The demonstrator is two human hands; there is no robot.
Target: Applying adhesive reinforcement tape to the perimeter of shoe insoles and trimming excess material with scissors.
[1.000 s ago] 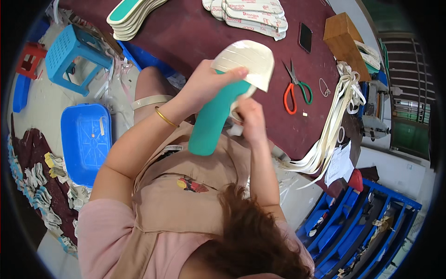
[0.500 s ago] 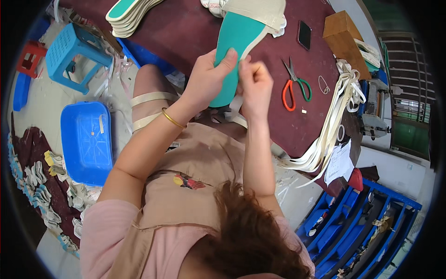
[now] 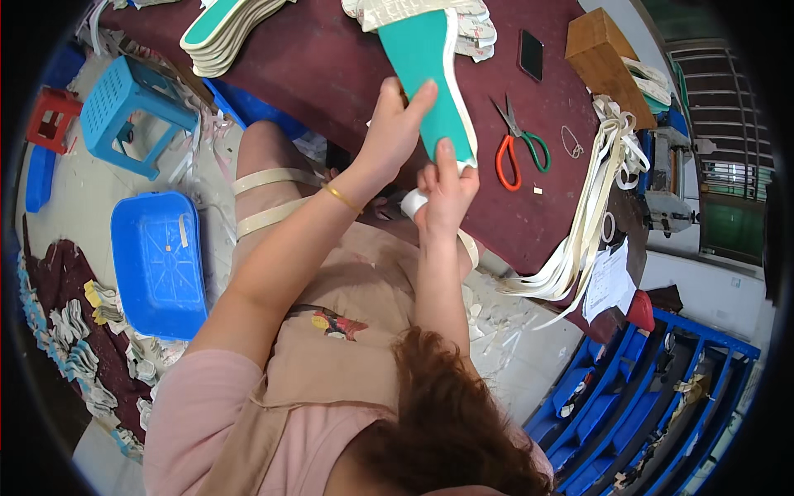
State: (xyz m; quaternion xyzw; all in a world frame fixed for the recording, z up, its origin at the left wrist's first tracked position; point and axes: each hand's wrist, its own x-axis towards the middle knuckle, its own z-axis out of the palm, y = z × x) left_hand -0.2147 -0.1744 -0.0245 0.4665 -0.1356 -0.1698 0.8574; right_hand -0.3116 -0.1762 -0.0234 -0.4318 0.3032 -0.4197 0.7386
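Note:
A teal shoe insole (image 3: 426, 62) is held slanting over the near edge of the table, its far end beneath cream fabric pieces (image 3: 405, 7). White strip (image 3: 451, 50) runs down its right border to the near end. My left hand (image 3: 389, 136) grips the insole's left side, thumb on the teal face. At the near right corner, my right hand (image 3: 447, 194) pinches the insole, thumb on top and fingers curled under. A loose white strip (image 3: 412, 203) shows beside the right hand; where it joins the insole is hidden.
Scissors (image 3: 514, 132), a phone (image 3: 530, 56) and a wooden box (image 3: 608, 62) lie to the right on the maroon-covered table. Cream strips (image 3: 583, 231) drape over its right edge. Stacked insoles (image 3: 236, 33) sit far left. A blue tub (image 3: 157, 329) and stool (image 3: 124, 107) stand left.
My right hand has moved nearer to me, down to the insole's near corner, its thumb now flat on the teal face. The insole has turned, its near end swinging right.

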